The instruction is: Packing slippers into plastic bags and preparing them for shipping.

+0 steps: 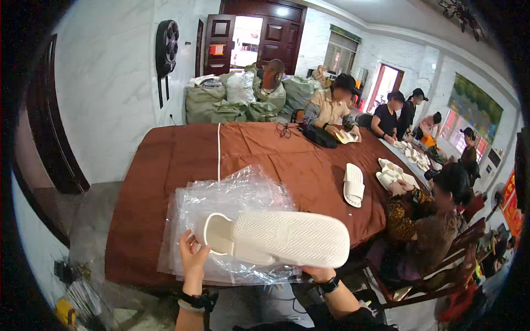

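A cream slipper [292, 237] is held sole-up over the near edge of the table, its herringbone tread facing me. Its strap opening [220, 234] points left. My right hand [319, 273] is closed on the slipper's lower edge near the right end, most of its fingers hidden beneath it. At the other end, my left hand [193, 255] has curled fingers at the rim by the strap; the thumb side touches it. Under the slipper lies a stack of clear plastic bags [232, 193].
A brown cloth covers the table [165, 160]. One cream slipper [354, 186] lies to the right, near a pile of slippers [393, 174] handled by a seated person [436, 220]. Another person [331, 105] holds a slipper across the table. Large sacks [207, 105] stand behind.
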The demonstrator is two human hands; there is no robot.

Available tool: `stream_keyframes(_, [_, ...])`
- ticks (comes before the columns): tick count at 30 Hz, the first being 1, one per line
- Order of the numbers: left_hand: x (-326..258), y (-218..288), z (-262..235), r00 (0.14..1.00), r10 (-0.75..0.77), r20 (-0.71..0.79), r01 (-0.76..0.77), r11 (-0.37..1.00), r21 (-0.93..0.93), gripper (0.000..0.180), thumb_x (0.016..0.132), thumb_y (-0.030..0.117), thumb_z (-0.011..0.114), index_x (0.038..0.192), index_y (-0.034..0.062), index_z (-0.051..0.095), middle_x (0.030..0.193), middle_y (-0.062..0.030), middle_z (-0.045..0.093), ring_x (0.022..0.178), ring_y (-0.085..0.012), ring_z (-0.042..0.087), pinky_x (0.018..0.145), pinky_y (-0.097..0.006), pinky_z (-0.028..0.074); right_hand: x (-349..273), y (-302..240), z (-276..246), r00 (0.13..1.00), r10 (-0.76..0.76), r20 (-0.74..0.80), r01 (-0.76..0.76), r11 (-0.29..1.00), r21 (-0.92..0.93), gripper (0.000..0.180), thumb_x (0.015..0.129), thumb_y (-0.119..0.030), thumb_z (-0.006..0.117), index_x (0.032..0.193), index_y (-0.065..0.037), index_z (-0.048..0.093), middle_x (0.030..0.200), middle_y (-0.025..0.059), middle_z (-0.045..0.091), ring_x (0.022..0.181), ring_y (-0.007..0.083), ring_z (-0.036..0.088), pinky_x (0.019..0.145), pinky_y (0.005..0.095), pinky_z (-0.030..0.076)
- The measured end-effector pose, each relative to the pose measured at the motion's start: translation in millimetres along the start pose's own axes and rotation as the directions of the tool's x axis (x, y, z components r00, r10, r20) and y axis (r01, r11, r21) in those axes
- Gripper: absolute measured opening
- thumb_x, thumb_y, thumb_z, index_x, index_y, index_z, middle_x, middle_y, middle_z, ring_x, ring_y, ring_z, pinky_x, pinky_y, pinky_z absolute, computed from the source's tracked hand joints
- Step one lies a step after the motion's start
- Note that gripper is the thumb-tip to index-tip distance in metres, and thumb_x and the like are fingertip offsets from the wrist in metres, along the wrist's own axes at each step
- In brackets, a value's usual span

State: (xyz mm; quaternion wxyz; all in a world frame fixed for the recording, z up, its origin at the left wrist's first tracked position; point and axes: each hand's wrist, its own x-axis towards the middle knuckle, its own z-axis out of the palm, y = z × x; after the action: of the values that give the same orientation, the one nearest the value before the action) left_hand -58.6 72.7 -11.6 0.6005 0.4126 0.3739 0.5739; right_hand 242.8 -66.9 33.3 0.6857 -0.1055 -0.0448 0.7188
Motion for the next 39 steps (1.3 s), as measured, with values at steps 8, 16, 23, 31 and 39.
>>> stream_keyframes(8, [-23.1, -6.2, 12.5, 0.993, 0.117, 0.031, -0.112, 0.986, -0.120, 0.073, 0.072, -0.006, 0.056, 0.138, 0.0088, 0.029, 0.131, -0.0130, 0.037, 0.123, -0.0257, 0.041, 0.100, -0.038, 0.037, -1.8, 28.0, 27.3, 0.935, 0.353, 0.037, -0.355, 0.925, 0.140, 0.053, 0.092, -0.049, 0.049, 0.124, -0.007, 0.054, 0.106, 0.0126, 0.066, 0.076, 0.0216, 0.067, 0.063, 0.0337, 0.057])
stream_keyframes(16, [-53.5, 3.2, 37.7, 0.917, 0.277, 0.287, -0.278, 0.960, -0.039, 0.081, 0.073, 0.000, 0.066, 0.141, 0.0050, 0.022, 0.141, -0.0149, 0.031, 0.133, -0.0304, 0.033, 0.110, -0.040, 0.028, 8.1, 67.5, 53.7, 0.929, 0.337, -0.155, -0.367, 0.893, -0.261, 0.036, 0.100, -0.035, 0.042, 0.117, -0.004, 0.050, 0.096, 0.0105, 0.066, 0.071, 0.0163, 0.067, 0.058, 0.0237, 0.056])
stream_keyframes(23, [-53.9, 18.1, 38.7, 0.783, 0.297, 0.546, -0.589, 0.635, 0.500, 0.078, 0.072, 0.024, 0.075, 0.135, 0.0021, 0.035, 0.140, -0.0215, 0.036, 0.136, -0.0382, 0.029, 0.111, -0.053, 0.020, 13.3, 5.4, 33.6, 0.919, -0.171, 0.355, 0.334, -0.142, -0.932, 0.011, 0.092, -0.012, 0.045, 0.099, -0.004, 0.042, 0.085, 0.0069, 0.048, 0.083, 0.0164, 0.046, 0.079, 0.0287, 0.042])
stream_keyframes(31, [-38.0, -15.0, -20.1, 0.821, 0.131, 0.556, -0.564, 0.033, 0.825, 0.046, 0.085, 0.038, 0.061, 0.118, 0.0060, 0.060, 0.131, -0.0168, 0.052, 0.131, -0.0357, 0.039, 0.111, -0.056, 0.017, 88.7, -160.9, 4.6, 0.772, -0.542, 0.331, -0.295, -0.767, -0.569, 0.023, 0.084, -0.014, 0.049, 0.103, 0.000, 0.052, 0.090, 0.0283, 0.063, 0.088, 0.0452, 0.061, 0.076, 0.0507, 0.048])
stream_keyframes(39, [-41.2, -40.9, -28.1, 0.802, 0.163, 0.575, -0.573, -0.065, 0.817, 0.049, 0.091, 0.042, 0.050, 0.130, 0.0124, 0.053, 0.139, -0.0104, 0.047, 0.134, -0.0304, 0.036, 0.112, -0.054, 0.016, 104.8, -266.1, -48.1, 0.742, -0.387, 0.547, -0.111, -0.876, -0.470, 0.048, 0.071, 0.001, 0.059, 0.118, 0.002, 0.047, 0.119, 0.0275, 0.046, 0.116, 0.0434, 0.041, 0.099, 0.0468, 0.038])
